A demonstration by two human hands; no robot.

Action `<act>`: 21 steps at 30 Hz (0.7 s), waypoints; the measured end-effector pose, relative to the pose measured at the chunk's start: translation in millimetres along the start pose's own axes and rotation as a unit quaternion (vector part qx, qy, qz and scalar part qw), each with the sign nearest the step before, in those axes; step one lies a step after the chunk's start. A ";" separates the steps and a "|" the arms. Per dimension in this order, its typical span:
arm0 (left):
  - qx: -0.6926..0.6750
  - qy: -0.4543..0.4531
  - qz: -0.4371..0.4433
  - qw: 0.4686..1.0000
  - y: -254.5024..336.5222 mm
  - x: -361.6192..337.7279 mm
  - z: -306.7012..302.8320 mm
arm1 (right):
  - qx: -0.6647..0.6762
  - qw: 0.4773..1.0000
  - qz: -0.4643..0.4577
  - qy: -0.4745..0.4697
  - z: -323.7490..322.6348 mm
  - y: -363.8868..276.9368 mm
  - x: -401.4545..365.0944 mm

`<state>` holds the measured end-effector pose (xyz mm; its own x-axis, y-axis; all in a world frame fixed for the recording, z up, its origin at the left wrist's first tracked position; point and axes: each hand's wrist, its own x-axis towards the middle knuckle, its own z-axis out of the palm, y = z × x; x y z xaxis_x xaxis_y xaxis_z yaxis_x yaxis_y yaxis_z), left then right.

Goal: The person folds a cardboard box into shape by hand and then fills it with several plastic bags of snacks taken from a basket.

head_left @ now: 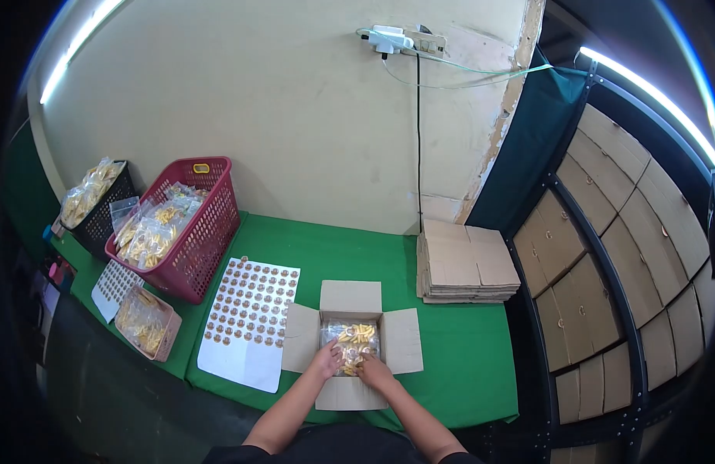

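An open cardboard box (405,341) stands in front of me with its flaps folded outward. Clear plastic packets of yellow, stick-like snacks (356,334) lie inside it. My left hand (326,361) reaches in at the left side, fingers stretched over the packets. On the right, my right hand (371,370) rests on the packets near the box's front edge, its fingers apart and partly bent. Both hands touch the packets, and neither lifts one. A white sheet (237,366) with rows of round brown stickers lies left of the box.
A maroon basket (203,267) and a black basket (102,220) hold more packets. A small pink basket (165,340) stands nearer, beside another sticker sheet (114,286). Flattened cartons (470,263) are stacked at the right; shelves of boxes (582,309) stand beyond the green-covered table (466,356).
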<state>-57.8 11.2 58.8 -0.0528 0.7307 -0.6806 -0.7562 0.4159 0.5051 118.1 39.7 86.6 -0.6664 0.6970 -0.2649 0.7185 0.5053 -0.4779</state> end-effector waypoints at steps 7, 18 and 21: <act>0.008 -0.037 0.050 0.998 0.0 -20.6 -2.8 | 0.228 0.962 -0.002 0.151 -41.4 14.2 -16.0; 0.087 0.012 0.121 0.989 -2.2 -56.6 19.5 | 0.652 0.713 0.058 0.250 -59.0 36.5 -10.3; 0.186 0.004 0.162 0.969 -11.6 -51.6 24.1 | 0.677 0.685 0.055 0.263 -47.4 42.4 -6.8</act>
<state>-30.5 -18.3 100.8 -0.2533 0.8522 -0.4579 -0.4122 0.3331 0.8480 162.5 80.6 107.8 -0.2026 0.9599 -0.1940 -0.3221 -0.2524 -0.9124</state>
